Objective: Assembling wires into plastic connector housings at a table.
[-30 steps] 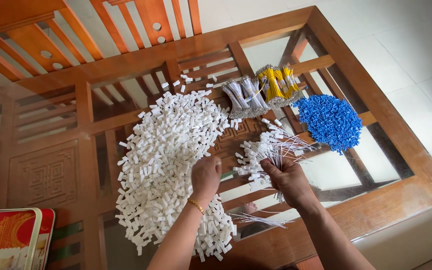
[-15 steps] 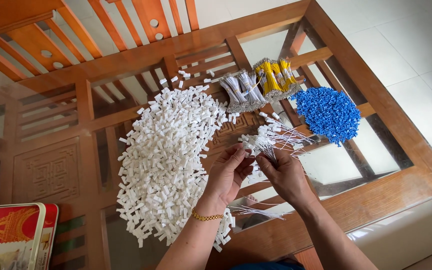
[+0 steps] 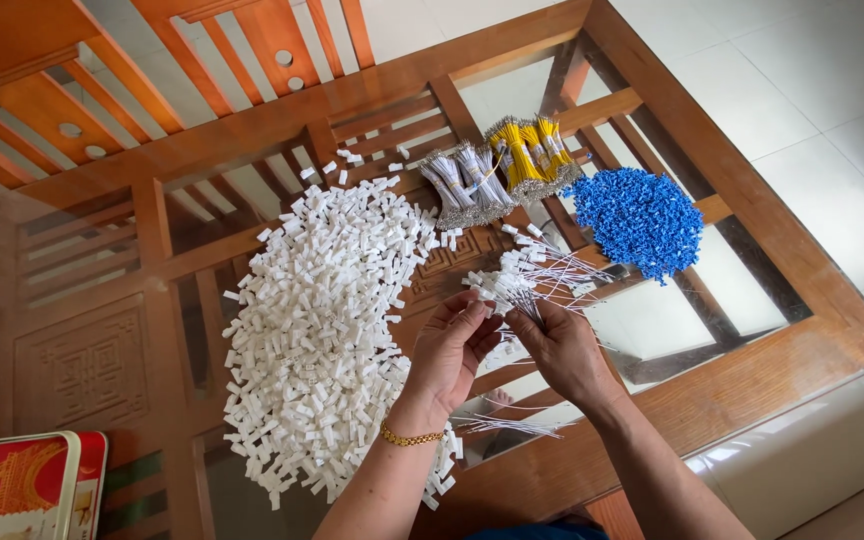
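On the glass-topped wooden bench (image 3: 802,330), both hands meet near the middle, just right of a broad heap of small white plastic housings (image 3: 327,330). Left hand (image 3: 447,355), a gold bracelet (image 3: 410,438) at its wrist, has its fingertips pinched together on something small and white; what exactly cannot be told. Right hand (image 3: 562,350) is closed lightly around the lower ends of a loose bunch of thin white wires (image 3: 532,280), which fan out up and to the right over the glass. Beyond them lie bundles of grey-white wires (image 3: 462,185) and yellow wires (image 3: 532,150), side by side, with a pile of blue plastic pieces (image 3: 637,220) just to their right. A red tin (image 3: 17,485) sits at the lower left corner.
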